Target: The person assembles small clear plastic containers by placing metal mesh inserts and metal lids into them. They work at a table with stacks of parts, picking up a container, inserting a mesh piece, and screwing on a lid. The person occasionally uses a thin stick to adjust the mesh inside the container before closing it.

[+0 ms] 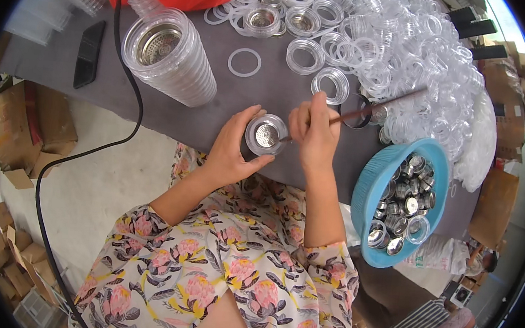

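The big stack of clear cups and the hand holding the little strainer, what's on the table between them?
Nothing: in the head view only bare grey table lies between the stack of clear cups and the left hand.

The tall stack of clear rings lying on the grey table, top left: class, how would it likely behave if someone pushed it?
The stack of clear rings lies on its side and is round, so it would probably roll. It is made of many separate rings, so a push may slide them apart. Thin clear plastic suggests it is light, despite the metal strainer at its end.
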Available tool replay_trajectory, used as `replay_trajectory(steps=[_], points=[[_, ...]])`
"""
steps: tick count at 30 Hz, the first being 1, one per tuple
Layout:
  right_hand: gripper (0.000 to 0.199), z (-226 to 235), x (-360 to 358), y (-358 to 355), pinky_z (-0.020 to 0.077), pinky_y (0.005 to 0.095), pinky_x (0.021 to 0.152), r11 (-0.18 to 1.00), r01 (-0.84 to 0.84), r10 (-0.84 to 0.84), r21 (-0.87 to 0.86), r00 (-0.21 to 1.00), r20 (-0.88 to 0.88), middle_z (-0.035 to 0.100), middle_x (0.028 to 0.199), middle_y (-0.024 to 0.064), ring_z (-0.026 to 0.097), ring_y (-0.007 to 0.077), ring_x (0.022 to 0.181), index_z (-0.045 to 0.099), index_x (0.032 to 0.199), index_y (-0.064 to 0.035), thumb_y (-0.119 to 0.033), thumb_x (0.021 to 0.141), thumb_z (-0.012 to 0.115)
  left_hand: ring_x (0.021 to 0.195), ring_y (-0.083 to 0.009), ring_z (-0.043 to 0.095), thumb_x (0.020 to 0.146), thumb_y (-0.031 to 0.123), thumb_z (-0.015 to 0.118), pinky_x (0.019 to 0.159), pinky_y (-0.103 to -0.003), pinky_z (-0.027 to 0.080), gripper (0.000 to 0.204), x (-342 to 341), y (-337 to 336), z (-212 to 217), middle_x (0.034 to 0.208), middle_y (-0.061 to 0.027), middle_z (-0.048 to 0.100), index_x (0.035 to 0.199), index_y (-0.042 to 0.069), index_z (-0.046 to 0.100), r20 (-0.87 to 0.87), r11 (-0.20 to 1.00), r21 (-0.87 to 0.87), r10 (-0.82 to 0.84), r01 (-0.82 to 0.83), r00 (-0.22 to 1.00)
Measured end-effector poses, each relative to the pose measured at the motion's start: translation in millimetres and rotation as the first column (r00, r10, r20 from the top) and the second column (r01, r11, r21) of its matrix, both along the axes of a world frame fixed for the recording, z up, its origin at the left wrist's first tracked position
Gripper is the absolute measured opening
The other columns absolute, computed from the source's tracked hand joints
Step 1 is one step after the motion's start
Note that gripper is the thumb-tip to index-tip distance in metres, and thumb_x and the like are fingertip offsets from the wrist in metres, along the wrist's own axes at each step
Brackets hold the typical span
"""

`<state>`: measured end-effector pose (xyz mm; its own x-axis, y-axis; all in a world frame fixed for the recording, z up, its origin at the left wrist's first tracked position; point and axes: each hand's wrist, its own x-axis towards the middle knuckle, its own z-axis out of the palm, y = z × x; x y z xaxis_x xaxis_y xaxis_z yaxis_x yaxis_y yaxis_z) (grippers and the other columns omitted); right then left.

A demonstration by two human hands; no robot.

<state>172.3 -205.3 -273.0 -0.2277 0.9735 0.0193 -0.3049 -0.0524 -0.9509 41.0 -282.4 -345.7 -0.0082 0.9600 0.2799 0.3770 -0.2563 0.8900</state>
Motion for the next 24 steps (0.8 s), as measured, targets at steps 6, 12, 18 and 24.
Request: replay_trajectory(steps=[6,12,18,24], points=[[0.056,-14.6,-12.8,-33.3,0.0176,0.0258,0.039,0.992,0.111,-0.123,-0.068,0.969,-0.215,0.027,0.043,-0.0020,0.024,0.0090,0.039,0.029,0.049,-0.0111,-0.032,0.101,0.035,0.114,-0.0347,0.049,0.062,0.015,0.080,0.097,-0.042,0.038,0.086,0.1,0.1,0.9,0.123,-0.0185,0.051,0.132,-0.001,0.033,-0.013,1.000,0.013,-0.001,0.001,1.000],[0.054,-12.6,-40.3,-1.5,0.0189,0.0250,0.041,0.975,0.044,-0.031,0.217,0.998,-0.061,0.031,0.045,-0.0013,0.028,0.0072,0.042,0.031,0.052,-0.0089,-0.031,0.101,0.036,0.116,-0.0347,0.048,0.062,0.015,0.080,0.098,-0.042,0.037,0.089,1.1,0.5,-1.8,0.124,-0.0183,0.050,0.134,-0.001,0.031,-0.044,1.000,0.010,0.018,-0.018,0.999],[0.054,-2.9,-12.7,6.9,0.0190,0.0243,0.040,0.994,-0.111,0.102,0.024,0.967,0.234,0.030,0.045,-0.0026,0.026,0.0071,0.041,0.033,0.050,-0.0102,-0.032,0.100,0.039,0.118,-0.0340,0.046,0.062,0.016,0.080,0.101,-0.043,0.034,0.091,1.3,-0.9,-4.2,0.126,-0.0184,0.050,0.135,-0.002,0.029,0.040,1.000,-0.013,0.008,-0.008,0.999],[0.054,-11.0,-24.1,-9.4,0.0203,0.0243,0.038,0.986,-0.023,0.008,-0.163,0.996,-0.088,0.031,0.044,-0.0030,0.028,0.0066,0.038,0.032,0.050,-0.0117,-0.033,0.099,0.040,0.119,-0.0349,0.046,0.064,0.020,0.080,0.106,-0.045,0.029,0.090,2.7,-1.6,-0.4,0.126,-0.0185,0.050,0.135,-0.002,0.030,-0.039,1.000,-0.006,0.017,-0.018,0.999]])
